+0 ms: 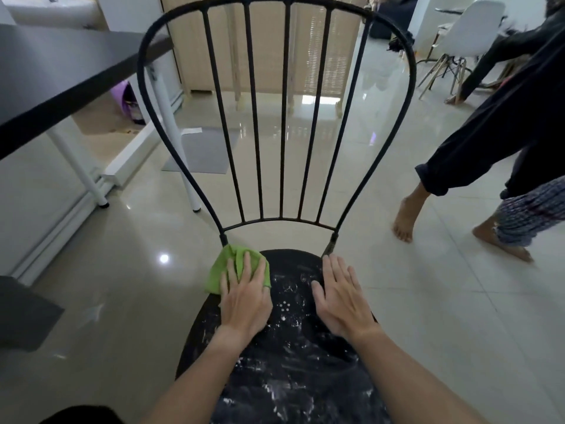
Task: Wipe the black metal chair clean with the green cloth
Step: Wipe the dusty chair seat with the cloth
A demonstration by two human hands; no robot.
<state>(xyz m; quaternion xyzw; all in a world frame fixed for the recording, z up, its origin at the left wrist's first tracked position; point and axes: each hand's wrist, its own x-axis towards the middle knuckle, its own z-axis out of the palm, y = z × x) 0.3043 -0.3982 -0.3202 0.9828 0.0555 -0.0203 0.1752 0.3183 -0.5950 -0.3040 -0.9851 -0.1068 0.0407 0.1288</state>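
The black metal chair (293, 362) stands in front of me, its round seat smeared with white dust and its barred back rising at the far side. The green cloth (224, 264) lies crumpled on the seat's far left edge, beside the left back post. My left hand (244, 298) presses flat on the cloth, fingers spread over it. My right hand (342, 298) rests flat on the seat's right side with nothing in it, fingers apart.
A black-topped table (61, 75) with white legs stands at the left. Another person (501, 154) walks barefoot on the glossy tiled floor at the right. A white chair (464, 35) stands at the far right. A grey mat (204, 151) lies behind the chair.
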